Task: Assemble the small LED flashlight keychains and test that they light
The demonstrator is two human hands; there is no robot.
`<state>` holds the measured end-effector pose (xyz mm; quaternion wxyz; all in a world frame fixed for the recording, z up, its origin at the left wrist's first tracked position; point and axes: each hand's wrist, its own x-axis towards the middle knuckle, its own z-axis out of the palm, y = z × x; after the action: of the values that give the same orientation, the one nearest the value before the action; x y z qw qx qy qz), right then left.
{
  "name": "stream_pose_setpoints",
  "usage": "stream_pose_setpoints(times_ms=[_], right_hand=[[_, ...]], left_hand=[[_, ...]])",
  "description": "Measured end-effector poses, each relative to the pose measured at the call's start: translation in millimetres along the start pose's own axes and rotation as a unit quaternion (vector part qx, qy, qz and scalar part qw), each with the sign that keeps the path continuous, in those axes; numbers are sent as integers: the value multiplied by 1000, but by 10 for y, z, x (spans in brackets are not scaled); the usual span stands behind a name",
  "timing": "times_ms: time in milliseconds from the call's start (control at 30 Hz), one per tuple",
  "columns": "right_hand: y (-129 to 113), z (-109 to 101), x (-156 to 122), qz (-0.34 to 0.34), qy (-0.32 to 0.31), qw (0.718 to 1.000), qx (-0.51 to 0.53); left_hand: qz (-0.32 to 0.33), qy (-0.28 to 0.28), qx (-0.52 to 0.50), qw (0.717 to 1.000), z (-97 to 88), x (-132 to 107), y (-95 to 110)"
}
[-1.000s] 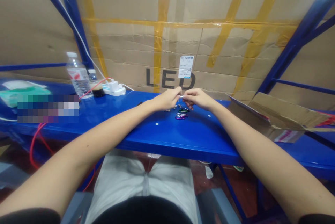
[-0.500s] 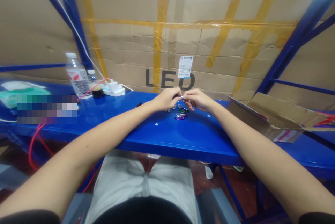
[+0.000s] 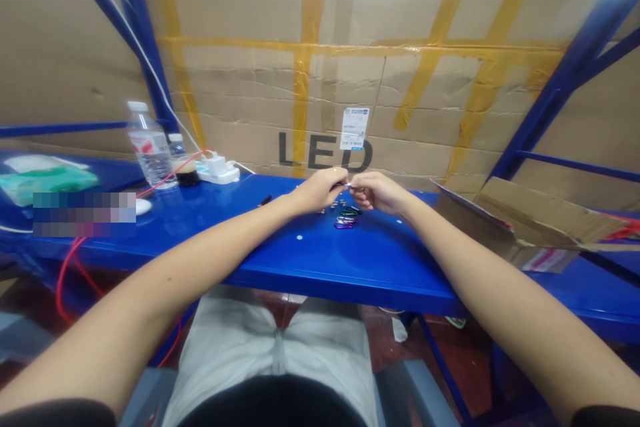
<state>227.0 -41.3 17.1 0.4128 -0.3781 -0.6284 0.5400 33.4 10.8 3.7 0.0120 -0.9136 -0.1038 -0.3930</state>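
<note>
Both hands are up near the back edge of the blue metal desk (image 3: 310, 260), about midway along it. The left hand (image 3: 320, 190) and right hand (image 3: 377, 192) are each pinched shut on the same small silvery metal piece (image 3: 349, 184), fingertips almost touching. It's held just above a little pile of coloured metal clips (image 3: 346, 216), green and purple on top, lying on the desk right under the hands.

What I'd worry about: that piece is tiny and held only by fingertips. One slip and I reckon it drops into the pile, or bounces off the smooth desk and over the front edge onto the floor. The wrists hover close over the clips too, so a careless move could scatter them.

Over at the back left there's a white power strip (image 3: 219, 168) with a red cable (image 3: 70, 260) trailing off the left end of the desk, and drinks sit just beside it. A knocked bottle next to a live strip would be bad news.

Containers:
- clear plastic water bottle with a white cap (image 3: 149, 147), upright and capped. It looks fairly full, but I can't say exactly.
- small dark-bottomed bottle (image 3: 185, 167) between it and the strip, something dark inside.
- open brown cardboard box (image 3: 530, 227) at the right end. The flaps hide the inside, so no idea what's in it.
</note>
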Motion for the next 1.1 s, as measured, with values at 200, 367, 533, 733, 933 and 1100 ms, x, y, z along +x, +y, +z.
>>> stream_pose_setpoints(times_ms=[200,367,533,733,933,1100], right_hand=[[-20,-5,2,12,-3,1000,-8],[-30,3,23,12,6,998,-55],[-23,1,45,14,28,994,-106],[-33,-56,78,32,90,984,-151],[-61,-91,90,14,158,962,-220],[-58,-70,103,25,175,943,-282]], left_hand=[[-3,-10,-3,1000,-5,5,22],[-58,-5,-52,997,0,-9,67],[-95,-9,-78,992,5,-27,63],[-137,-13,-89,986,13,-47,-29],[-157,8,-76,985,1,-65,-96],[-148,13,-74,986,-21,-50,-82]])
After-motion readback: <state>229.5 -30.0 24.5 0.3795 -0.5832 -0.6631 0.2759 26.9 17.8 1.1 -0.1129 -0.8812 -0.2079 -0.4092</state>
